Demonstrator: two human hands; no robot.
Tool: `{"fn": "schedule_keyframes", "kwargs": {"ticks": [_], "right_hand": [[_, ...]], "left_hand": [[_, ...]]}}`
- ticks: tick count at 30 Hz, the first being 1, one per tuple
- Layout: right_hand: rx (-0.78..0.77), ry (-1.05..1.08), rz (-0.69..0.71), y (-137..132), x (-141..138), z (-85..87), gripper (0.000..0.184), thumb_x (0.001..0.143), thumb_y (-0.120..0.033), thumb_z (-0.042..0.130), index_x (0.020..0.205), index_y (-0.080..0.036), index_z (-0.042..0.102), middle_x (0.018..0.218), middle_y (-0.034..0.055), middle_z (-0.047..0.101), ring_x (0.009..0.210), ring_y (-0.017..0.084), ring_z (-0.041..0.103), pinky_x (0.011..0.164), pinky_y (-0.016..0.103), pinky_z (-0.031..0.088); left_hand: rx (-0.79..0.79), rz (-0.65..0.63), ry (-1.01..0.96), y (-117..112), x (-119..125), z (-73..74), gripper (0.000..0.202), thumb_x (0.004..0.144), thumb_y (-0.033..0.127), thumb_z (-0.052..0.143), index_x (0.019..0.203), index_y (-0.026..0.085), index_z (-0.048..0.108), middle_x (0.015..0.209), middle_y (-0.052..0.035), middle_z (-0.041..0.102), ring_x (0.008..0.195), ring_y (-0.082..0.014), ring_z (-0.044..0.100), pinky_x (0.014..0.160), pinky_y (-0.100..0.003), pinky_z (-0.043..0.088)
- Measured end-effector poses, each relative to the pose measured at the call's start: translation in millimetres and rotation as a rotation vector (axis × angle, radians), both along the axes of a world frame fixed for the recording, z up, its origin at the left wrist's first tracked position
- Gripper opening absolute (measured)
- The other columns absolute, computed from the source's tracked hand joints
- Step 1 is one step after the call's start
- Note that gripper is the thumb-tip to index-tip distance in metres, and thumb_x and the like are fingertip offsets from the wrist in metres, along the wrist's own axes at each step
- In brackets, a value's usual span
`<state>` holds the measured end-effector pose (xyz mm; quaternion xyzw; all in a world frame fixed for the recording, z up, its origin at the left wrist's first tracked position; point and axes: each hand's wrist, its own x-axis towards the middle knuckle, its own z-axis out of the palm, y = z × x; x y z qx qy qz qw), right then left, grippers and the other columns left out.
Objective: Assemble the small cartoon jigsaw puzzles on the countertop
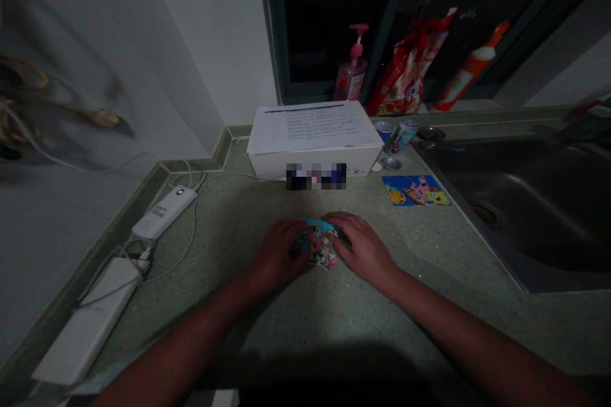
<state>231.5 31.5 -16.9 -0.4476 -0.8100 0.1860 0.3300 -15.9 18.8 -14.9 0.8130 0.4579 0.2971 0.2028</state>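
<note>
Both my hands rest on the speckled green counter point(296, 324) around a small pile of colourful puzzle pieces point(319, 243). My left hand point(277, 248) curls its fingers against the pile's left side. Pressing in from the right, my right hand point(363, 245) has its fingers bent over the pieces. A flat cartoon picture card point(416, 191) lies on the counter to the right, apart from both hands. Which single piece each hand grips is hidden.
A white box point(312, 146) with a printed sheet on top stands behind the pile. A steel sink point(520, 197) lies right. Two white power banks point(165, 211) with cables sit left. Cans point(403, 135), a pump bottle point(352, 73) and a red bag point(410, 70) line the window sill.
</note>
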Motion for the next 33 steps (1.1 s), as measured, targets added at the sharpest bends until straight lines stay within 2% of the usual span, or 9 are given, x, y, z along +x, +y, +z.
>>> {"fn": "schedule_keyframes", "kwargs": {"ticks": [2,4,9,13,21,26,30,33], "right_hand": [[-0.017,-0.047,0.004,1,-1,1.2,0.032,0.099,-0.020,0.057,0.129,-0.023,0.067,0.125,0.0120,0.073,0.123,0.031,0.065,0.110,0.056,0.050],[-0.040,-0.070,0.006,1,-2,1.8,0.033,0.100,-0.019,0.055,0.130,-0.022,0.067,0.124,0.0122,0.073,0.121,0.030,0.066,0.110,0.056,0.051],[-0.076,-0.057,-0.031,3,-6,1.6,0.037,0.098,-0.017,0.057,0.134,-0.020,0.066,0.125,0.0134,0.074,0.117,0.031,0.067,0.105,0.055,0.054],[-0.067,-0.054,-0.034,7,-8,2.2,0.042,0.094,-0.014,0.060,0.135,-0.022,0.066,0.126,0.0122,0.074,0.119,0.031,0.066,0.106,0.055,0.053],[-0.109,-0.130,-0.003,27,-16,8.6,0.033,0.092,-0.010,0.062,0.122,-0.020,0.072,0.116,0.0110,0.076,0.111,0.028,0.068,0.102,0.048,0.053],[-0.206,-0.032,-0.084,44,-23,4.5,0.027,0.087,-0.009,0.064,0.108,-0.020,0.077,0.096,0.0059,0.075,0.091,0.022,0.070,0.088,0.038,0.055],[-0.282,0.065,-0.096,46,-25,0.2,0.030,0.081,-0.006,0.067,0.106,-0.020,0.078,0.092,0.0033,0.073,0.084,0.019,0.069,0.079,0.033,0.055],[-0.304,0.137,-0.089,44,-24,-1.6,0.034,0.079,-0.004,0.067,0.106,-0.020,0.078,0.092,0.0032,0.073,0.083,0.018,0.068,0.078,0.032,0.054]], "left_hand": [[-0.003,-0.083,0.060,-1,-5,1.3,0.067,0.081,0.036,0.085,0.141,0.024,0.059,0.144,-0.0140,0.063,0.133,-0.0355,0.058,0.112,-0.057,0.049],[0.006,-0.128,0.104,-1,-8,0.8,0.076,0.079,0.038,0.087,0.146,0.025,0.055,0.150,-0.0151,0.058,0.139,-0.0373,0.053,0.116,-0.060,0.045],[0.000,-0.127,0.138,0,-8,-1.4,0.068,0.083,0.037,0.083,0.145,0.025,0.056,0.148,-0.0150,0.060,0.137,-0.0371,0.055,0.115,-0.061,0.046],[-0.023,-0.134,0.135,0,-7,-1.3,0.065,0.085,0.036,0.082,0.144,0.026,0.057,0.150,-0.0149,0.058,0.139,-0.0362,0.054,0.115,-0.059,0.047],[-0.018,-0.148,0.094,-1,-4,-0.7,0.059,0.084,0.031,0.082,0.138,0.024,0.061,0.145,-0.0150,0.061,0.135,-0.0353,0.057,0.112,-0.058,0.051],[0.001,-0.146,0.108,-1,-4,0.7,0.059,0.083,0.029,0.083,0.137,0.023,0.062,0.146,-0.0161,0.061,0.136,-0.0368,0.056,0.114,-0.059,0.049],[0.017,-0.148,0.092,-1,-4,1.3,0.059,0.083,0.028,0.082,0.138,0.024,0.061,0.148,-0.0162,0.058,0.139,-0.0368,0.053,0.114,-0.059,0.049],[0.007,-0.142,0.088,-2,-4,2.4,0.060,0.083,0.028,0.083,0.139,0.026,0.060,0.149,-0.0151,0.057,0.138,-0.0360,0.053,0.114,-0.057,0.050]]}}
